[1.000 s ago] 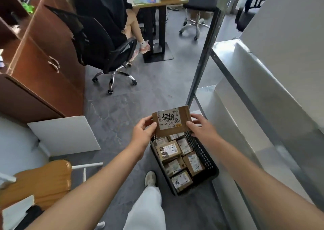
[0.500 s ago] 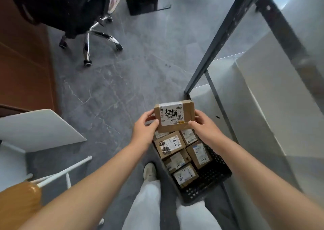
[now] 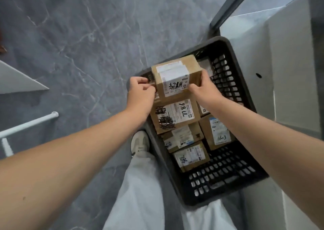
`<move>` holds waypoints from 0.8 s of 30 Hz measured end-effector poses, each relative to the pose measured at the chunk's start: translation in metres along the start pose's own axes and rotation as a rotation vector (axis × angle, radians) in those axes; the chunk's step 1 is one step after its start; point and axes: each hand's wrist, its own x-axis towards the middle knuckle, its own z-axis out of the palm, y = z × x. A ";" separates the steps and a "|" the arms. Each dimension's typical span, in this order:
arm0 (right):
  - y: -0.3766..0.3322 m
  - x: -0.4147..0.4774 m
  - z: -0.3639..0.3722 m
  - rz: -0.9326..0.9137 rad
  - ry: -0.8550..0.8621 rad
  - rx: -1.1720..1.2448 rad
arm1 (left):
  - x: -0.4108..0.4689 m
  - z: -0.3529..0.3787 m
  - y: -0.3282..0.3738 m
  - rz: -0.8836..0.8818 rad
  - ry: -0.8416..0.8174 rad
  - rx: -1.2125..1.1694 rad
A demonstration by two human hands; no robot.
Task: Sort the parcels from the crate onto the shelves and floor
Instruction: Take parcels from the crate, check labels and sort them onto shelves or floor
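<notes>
Mid-sort, the left grip and right grip both clasp 1 labelled parcel by its sides at the far-left corner of the crate; next, I judge, it needs carrying to a shelf or the floor.

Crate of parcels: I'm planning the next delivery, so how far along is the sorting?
Done: little shows. The crate has a bare mesh near end, yet no parcel lies on the visible floor or shelf. In hand: the left hand and right hand hold one labelled parcel above the crate. Left: at least five parcels inside.
</notes>
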 end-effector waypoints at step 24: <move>0.011 0.046 0.085 0.007 0.017 -0.476 | 0.026 0.039 -0.045 -0.176 -0.318 0.881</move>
